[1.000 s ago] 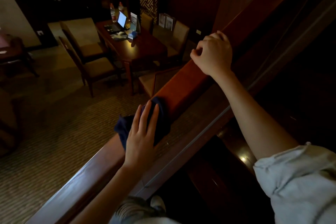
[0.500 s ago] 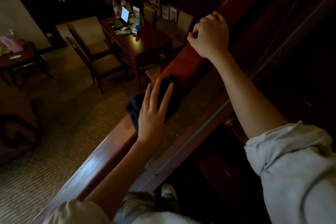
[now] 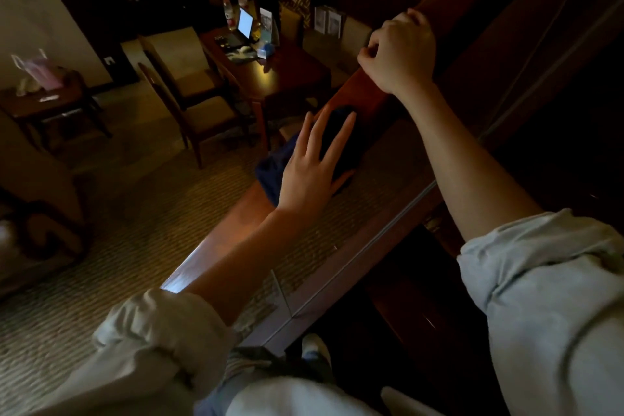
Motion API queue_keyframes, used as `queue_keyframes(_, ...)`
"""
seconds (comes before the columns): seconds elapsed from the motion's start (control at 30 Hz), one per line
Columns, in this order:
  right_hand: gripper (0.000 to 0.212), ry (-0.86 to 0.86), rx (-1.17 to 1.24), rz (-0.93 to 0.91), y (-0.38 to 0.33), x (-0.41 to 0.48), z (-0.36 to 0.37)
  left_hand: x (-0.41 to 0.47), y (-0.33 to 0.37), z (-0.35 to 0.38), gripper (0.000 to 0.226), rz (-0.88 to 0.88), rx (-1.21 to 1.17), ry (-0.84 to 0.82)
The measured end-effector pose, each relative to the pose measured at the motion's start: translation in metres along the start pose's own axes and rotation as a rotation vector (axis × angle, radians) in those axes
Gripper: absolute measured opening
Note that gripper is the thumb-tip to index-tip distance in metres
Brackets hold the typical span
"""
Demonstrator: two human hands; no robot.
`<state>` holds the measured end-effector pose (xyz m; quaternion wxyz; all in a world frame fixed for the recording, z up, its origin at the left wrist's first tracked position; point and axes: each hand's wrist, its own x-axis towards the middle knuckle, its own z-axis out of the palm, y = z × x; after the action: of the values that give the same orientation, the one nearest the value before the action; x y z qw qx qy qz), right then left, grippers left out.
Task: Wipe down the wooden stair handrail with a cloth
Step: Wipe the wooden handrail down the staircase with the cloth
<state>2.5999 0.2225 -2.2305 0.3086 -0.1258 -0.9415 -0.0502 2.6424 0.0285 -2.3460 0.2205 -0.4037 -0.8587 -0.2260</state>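
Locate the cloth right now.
Head view, centre: the dark cloth lies on the handrail under the flat left hand, down-rail from the right hand gripping it.

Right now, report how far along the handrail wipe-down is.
Done: unclear; the handrail stretch below the cloth shines, though no wipe marks show. In hand: the left hand presses the dark cloth flat on the rail top. Left: probably the stretch from the cloth up to and beyond the right hand, which grips the rail higher up.
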Motion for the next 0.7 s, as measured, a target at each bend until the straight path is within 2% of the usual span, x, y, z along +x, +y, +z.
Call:
queue_keyframes(0.17,0.038,-0.002,-0.013,-0.024,0.002,-0.002,-0.001,-0.041,-0.019,-0.006,0.088,0.029,-0.028,-0.027)
queue_keyframes(0.33,0.036,0.017,-0.029,0.006,0.001,-0.002,0.002,-0.098,-0.054,-0.012,0.09,-0.02,-0.032,-0.039)
queue_keyframes(0.57,0.034,0.006,-0.013,0.016,0.0,-0.001,-0.001,-0.004,-0.007,0.003,0.081,-0.008,-0.025,0.032)
queue_keyframes(0.7,0.036,-0.011,-0.021,0.001,0.0,-0.003,-0.004,-0.002,-0.001,0.003,0.08,0.001,-0.069,0.026)
